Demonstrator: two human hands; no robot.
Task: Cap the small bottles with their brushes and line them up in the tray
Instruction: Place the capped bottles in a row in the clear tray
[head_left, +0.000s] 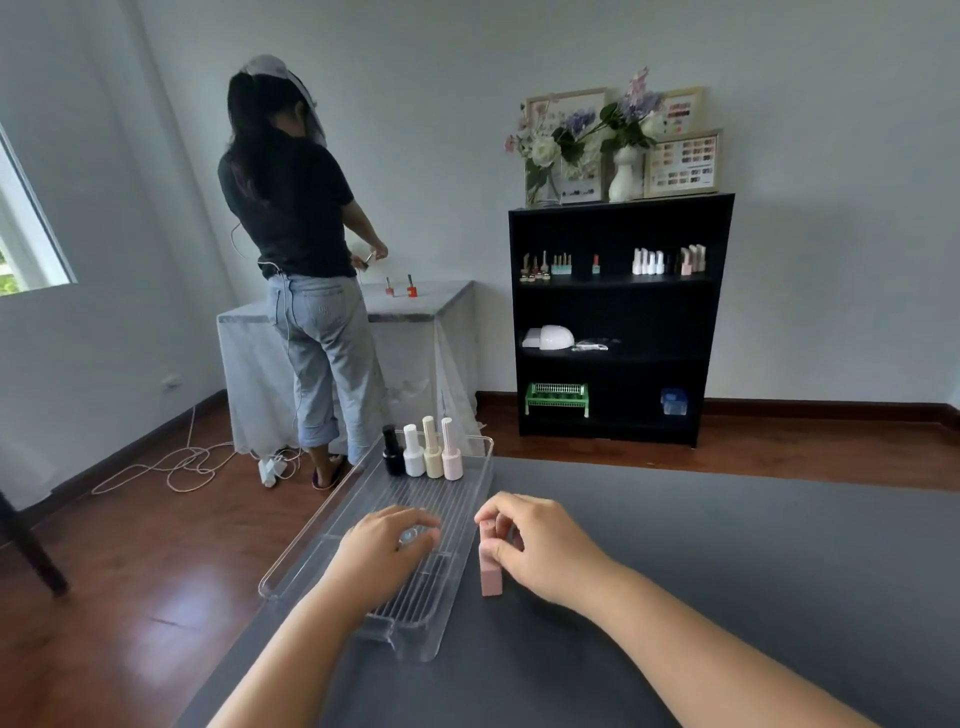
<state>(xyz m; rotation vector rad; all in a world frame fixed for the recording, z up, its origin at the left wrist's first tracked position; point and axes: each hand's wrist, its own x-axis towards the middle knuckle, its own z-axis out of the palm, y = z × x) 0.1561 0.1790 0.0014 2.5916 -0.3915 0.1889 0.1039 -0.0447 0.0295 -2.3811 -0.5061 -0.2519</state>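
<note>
A clear ribbed plastic tray lies on the dark table. At its far end stand several capped bottles in a row: black, white, cream and pale pink. My left hand hovers over the middle of the tray with fingers curled around a small clear bottle, mostly hidden. My right hand pinches the top of a pink square bottle standing on the table just right of the tray.
The dark table stretches to the right. Beyond it a person stands at a covered table with red bottles. A black shelf holds more bottles against the back wall. Cables lie on the wooden floor.
</note>
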